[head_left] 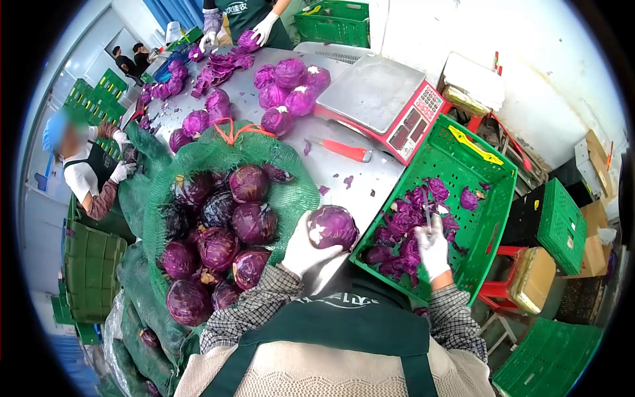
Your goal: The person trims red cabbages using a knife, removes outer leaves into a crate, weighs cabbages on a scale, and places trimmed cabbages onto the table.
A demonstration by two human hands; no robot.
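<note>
My left hand [305,248], in a white glove, is closed around the side of a red cabbage [332,227] at the table's near edge. A pale cut spot shows on the cabbage close to my fingers. Over the green crate [486,255], my gloved right hand [432,250] is closed on a knife [426,213]; its thin blade points away from me and its handle is hidden in the fist. Loose purple cabbage leaves [402,228] lie in the crate beneath that hand. Left of my left hand, a green mesh sack [301,192] gapes around several dark, untrimmed cabbages [218,248].
A red-framed scale [377,92] stands behind the crate. An orange-handled knife [347,151] lies on the metal table [331,173]. Trimmed cabbages [290,74] are grouped farther back. Co-workers stand at the far side [254,20] and the left [89,159]. Stools and crates fill the right.
</note>
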